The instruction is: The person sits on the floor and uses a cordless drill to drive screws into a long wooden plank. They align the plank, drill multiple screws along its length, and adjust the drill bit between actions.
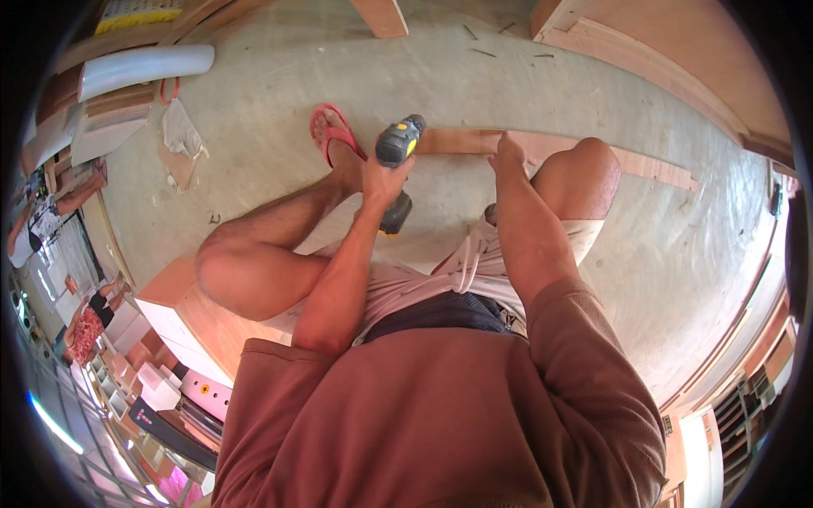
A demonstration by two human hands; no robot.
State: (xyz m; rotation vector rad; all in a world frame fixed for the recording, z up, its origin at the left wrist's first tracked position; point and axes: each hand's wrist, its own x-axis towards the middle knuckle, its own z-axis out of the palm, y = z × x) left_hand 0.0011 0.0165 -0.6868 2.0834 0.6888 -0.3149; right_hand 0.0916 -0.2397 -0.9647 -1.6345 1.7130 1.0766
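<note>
My left hand (385, 180) is wrapped round the grip of a black and yellow cordless drill (396, 147). The drill's head points away and slightly right, above the floor, and its battery base shows below the hand. Lying across the floor in front of me is a long, narrow wooden board (457, 141). My right hand (510, 153) is closed on this board near its middle, with some fingers hidden. The drill's front end is close to the board's left part in the picture; I cannot tell whether they touch. My right knee covers some of the board.
Several nails or screws (484, 53) lie on the concrete floor (279, 68) at the far side. A large wooden panel (669, 51) stands far right. At the left are a white roll (148, 69), a plastic bag (181, 127) and a wooden box (182, 305). People work farther left.
</note>
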